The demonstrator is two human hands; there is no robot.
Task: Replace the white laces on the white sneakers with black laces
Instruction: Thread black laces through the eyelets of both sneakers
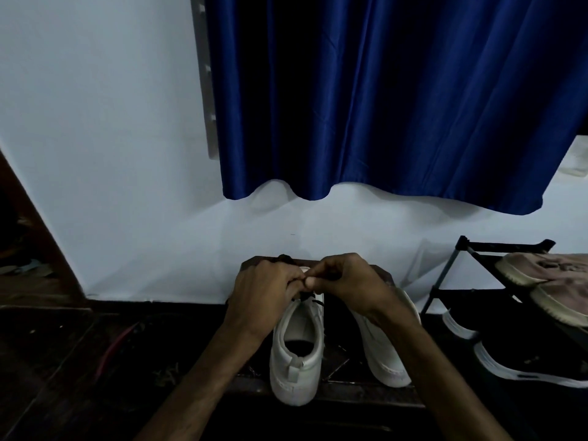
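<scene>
In the head view the left hand (266,286) and right hand (348,281) meet above the tongue of the left sneaker (297,358), both pinching the black lace (314,300); the other sneaker (383,354) stands just beside it. Best, I judge, to keep the lace flat, feed its tip straight, and pull evenly

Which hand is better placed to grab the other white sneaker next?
Probably the right hand: the right sneaker lies just under its wrist. The left hand sits on the far side of the left sneaker, where both hands pinch the black lace.
</scene>
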